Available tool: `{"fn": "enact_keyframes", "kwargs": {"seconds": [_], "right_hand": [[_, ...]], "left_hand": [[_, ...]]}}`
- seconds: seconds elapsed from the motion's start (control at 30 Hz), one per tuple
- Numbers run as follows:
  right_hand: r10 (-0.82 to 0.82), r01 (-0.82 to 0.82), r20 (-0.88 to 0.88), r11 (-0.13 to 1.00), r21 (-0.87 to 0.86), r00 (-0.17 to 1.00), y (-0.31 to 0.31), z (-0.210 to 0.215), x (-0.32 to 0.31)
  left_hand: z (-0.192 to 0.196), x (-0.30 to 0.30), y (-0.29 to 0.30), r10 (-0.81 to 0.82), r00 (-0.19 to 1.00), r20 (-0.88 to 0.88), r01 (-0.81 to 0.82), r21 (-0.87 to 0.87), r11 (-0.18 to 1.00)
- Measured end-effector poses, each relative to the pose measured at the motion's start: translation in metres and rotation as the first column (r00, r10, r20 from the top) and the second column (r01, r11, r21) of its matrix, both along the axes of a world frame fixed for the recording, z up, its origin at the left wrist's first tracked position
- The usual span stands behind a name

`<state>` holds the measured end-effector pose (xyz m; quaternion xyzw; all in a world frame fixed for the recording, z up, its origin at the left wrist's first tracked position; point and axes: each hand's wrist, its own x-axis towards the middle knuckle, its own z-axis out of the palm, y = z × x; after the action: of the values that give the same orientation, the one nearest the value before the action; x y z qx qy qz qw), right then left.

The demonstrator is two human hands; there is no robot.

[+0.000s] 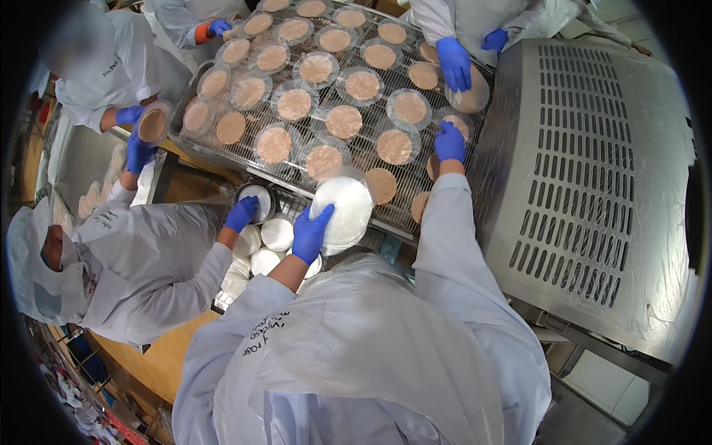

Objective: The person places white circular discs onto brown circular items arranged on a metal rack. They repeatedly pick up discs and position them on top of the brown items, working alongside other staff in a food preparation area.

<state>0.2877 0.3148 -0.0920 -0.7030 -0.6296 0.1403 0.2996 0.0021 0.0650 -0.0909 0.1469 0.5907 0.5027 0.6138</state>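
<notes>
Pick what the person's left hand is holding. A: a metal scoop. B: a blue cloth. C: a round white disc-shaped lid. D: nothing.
C: the left hand in a blue glove grips a round white lid at the near edge of the wire conveyor, while the right hand reaches onto the belt among the brown patties.

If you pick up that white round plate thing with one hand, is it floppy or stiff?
Probably stiff: the white disc keeps its flat round shape while the left hand holds only its lower edge. It is likely light, since a few fingers carry it. With gloves on, it might be a little slippery.
</notes>
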Motion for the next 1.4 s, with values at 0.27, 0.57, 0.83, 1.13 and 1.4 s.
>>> {"fn": "enact_keyframes", "kwargs": {"seconds": [0.27,0.57,0.83,1.13,1.4], "right_hand": [[0.348,-0.366,0.272,0.931,0.015,0.897,0.019,-0.029,-0.059],[0.481,-0.543,-0.285,0.815,-0.204,0.829,-0.142,0.061,-0.074],[0.257,-0.444,-0.453,0.814,-0.375,0.854,-0.140,0.086,-0.074],[0.499,-0.435,0.120,0.832,-0.345,0.858,-0.193,0.037,-0.006],[0.328,-0.522,-0.467,0.763,-0.382,0.821,-0.209,0.091,-0.053]], "left_hand": [[0.020,0.009,-0.005,-0.009,1.000,-0.008,0.009,-0.038,0.999],[0.011,0.020,-0.011,0.047,0.996,0.073,-0.051,0.050,0.997],[0.014,0.018,-0.027,-0.034,0.999,-0.003,0.034,-0.008,0.999],[0.014,0.013,-0.040,-0.009,1.000,0.012,0.010,-0.076,0.997],[0.027,0.044,-0.020,-0.021,0.994,0.103,0.013,0.082,0.997]]}}
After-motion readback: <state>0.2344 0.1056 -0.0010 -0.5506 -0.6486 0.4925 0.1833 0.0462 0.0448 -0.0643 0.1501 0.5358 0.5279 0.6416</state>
